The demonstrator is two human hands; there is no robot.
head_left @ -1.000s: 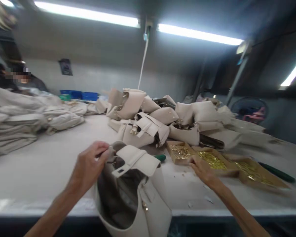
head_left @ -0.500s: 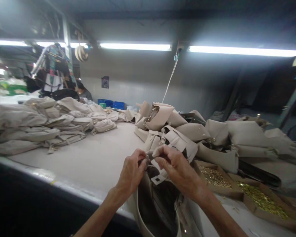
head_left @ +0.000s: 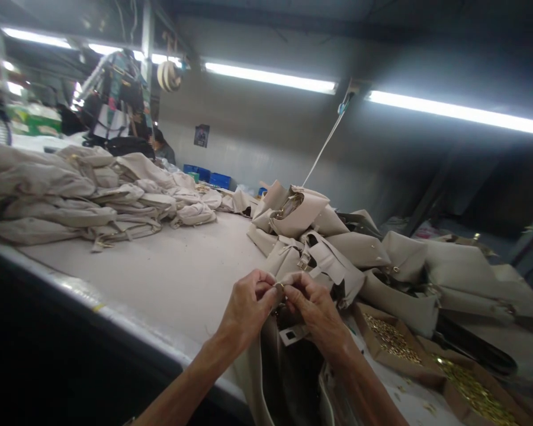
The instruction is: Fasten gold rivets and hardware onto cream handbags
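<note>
My left hand and my right hand meet fingertip to fingertip at the top edge of a cream handbag that hangs open over the table's near edge. Both pinch the bag's tab, with a small gold metal piece between the fingers. The bag's dark lining shows below my hands.
A heap of cream handbags lies behind my hands. Cardboard trays of gold hardware sit to the right. Stacked cream fabric pieces fill the left of the white table. Another person sits far back. Blue bins stand by the wall.
My right hand came from the hardware tray to the bag's top and now pinches there with the left. The view swung left and the hands drew closer together.
</note>
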